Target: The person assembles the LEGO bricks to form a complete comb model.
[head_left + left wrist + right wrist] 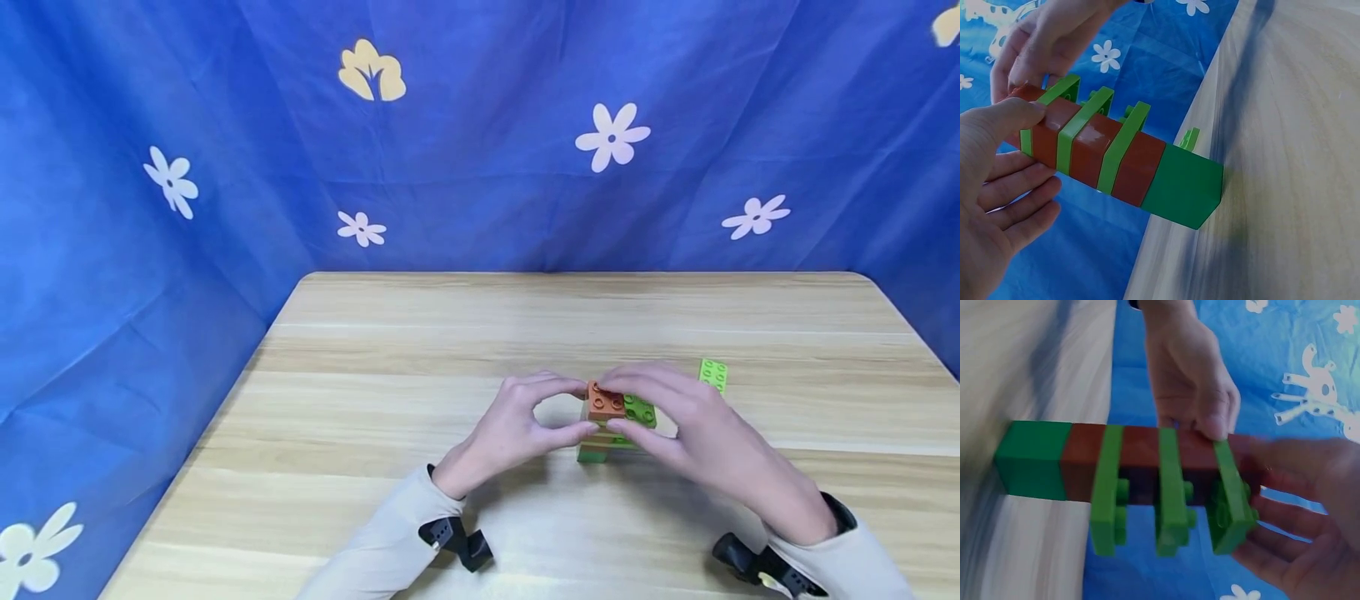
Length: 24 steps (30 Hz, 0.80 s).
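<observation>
A tower of toy building bricks [1132, 165] stands on the table, held by both hands. Its foot is a dark green block [1185, 187]. Above that, brown bricks alternate with light green plates [1170, 487] that jut out to the right side. A brown brick [606, 403] tops the stack. My left hand [513, 425] pinches the tower near its top from the left, thumb in front and forefinger behind. From the right, my right hand [693, 421] grips the top brown brick between thumb and fingers, partly covering it and the plate below.
A loose light green plate [714, 372] lies behind my right hand on the wooden table [337, 400]. A blue cloth [480, 167] with white flowers hangs behind the table and along its left. Each wrist wears a black strap [453, 535] with a camera.
</observation>
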Each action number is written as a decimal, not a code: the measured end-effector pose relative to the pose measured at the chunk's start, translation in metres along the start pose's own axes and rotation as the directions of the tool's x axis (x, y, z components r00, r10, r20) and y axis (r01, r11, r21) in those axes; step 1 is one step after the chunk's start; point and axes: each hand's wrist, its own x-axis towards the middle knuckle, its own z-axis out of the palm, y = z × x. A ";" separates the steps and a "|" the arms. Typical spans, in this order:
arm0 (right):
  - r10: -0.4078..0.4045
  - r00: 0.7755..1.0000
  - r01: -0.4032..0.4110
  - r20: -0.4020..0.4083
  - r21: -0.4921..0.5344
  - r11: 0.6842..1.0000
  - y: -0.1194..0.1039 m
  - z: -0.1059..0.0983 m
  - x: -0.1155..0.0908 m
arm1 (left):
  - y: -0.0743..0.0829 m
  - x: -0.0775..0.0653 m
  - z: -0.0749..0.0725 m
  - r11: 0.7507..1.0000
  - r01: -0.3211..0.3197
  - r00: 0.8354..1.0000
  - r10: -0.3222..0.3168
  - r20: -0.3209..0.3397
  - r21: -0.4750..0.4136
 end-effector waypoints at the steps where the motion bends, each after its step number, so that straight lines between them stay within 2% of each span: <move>1: 0.009 1.000 -0.009 -0.006 -0.003 1.000 0.001 -0.003 -0.001 | 0.000 0.000 0.000 1.000 0.007 1.000 -0.007 0.002 -0.002; 5: 0.084 0.996 -0.085 -0.029 -0.046 0.995 0.010 -0.019 -0.007 | 0.000 -0.001 0.001 0.999 0.033 0.999 -0.032 0.010 -0.014; 9: 0.157 0.987 -0.158 -0.012 -0.113 0.981 0.020 -0.031 -0.014 | 0.000 -0.001 0.001 0.999 0.045 0.999 -0.045 0.006 -0.017; 16: 0.136 0.990 -0.141 -0.045 -0.156 0.978 0.042 -0.037 -0.025 | 0.001 -0.002 0.000 0.999 0.052 0.999 -0.052 -0.002 -0.006; 24: 0.138 0.990 -0.142 -0.032 -0.198 0.970 0.063 -0.038 -0.035 | 0.003 -0.001 0.001 0.998 0.070 0.998 -0.070 -0.004 -0.006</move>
